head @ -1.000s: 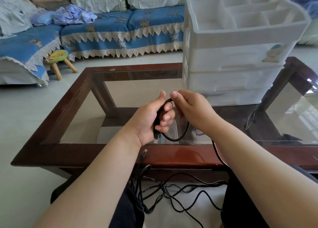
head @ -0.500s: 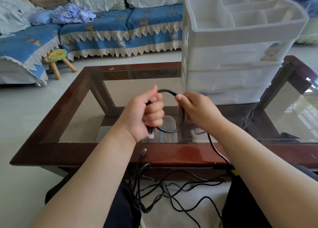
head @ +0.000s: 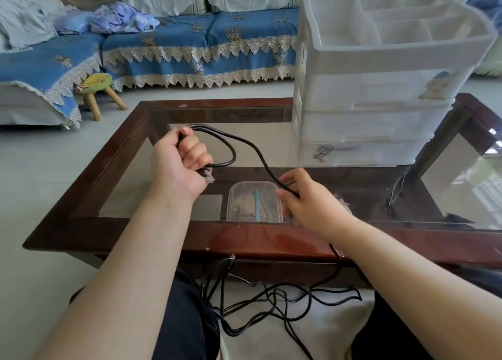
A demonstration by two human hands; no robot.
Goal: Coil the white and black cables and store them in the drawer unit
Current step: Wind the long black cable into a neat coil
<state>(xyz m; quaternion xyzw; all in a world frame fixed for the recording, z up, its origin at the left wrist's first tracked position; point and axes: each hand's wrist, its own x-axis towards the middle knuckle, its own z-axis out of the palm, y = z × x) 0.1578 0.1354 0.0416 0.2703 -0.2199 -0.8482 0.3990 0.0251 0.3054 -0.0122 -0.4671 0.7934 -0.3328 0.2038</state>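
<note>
1. The sofa (head: pixel 190 42) filled the back of the room, blue cover with a lace fringe, with some crumpled lilac cloth (head: pixel 119 20) dumped on the seat.
2. The bench (head: pixel 130 232) was a dark wood frame around glass panes, right in front of the person.
3. The white drawer unit (head: pixel 380 88) stood on the bench's far right part – all the drawers I could see were pushed in, and the divided tray on top was open to view.
4. The black cable (head: pixel 245 142) – a small loop of it sat in the left hand, then it ran on across the glass to the right hand and dropped over the bench's near edge into a loose tangle on the floor between the knees.
5. The left hand (head: pixel 179 164) had its grip curled into a fist round the loop, with the plug end poking out below the fingers.
6. The right hand (head: pixel 312 199) pinched the cable between thumb and fingers, lower and nearer than the left.
7. A clear plastic box (head: pixel 254 205) with something light blue in it showed under the glass, between the two hands.
8. A little green-topped stool (head: pixel 95 88) stood on the floor by the sofa.
</note>
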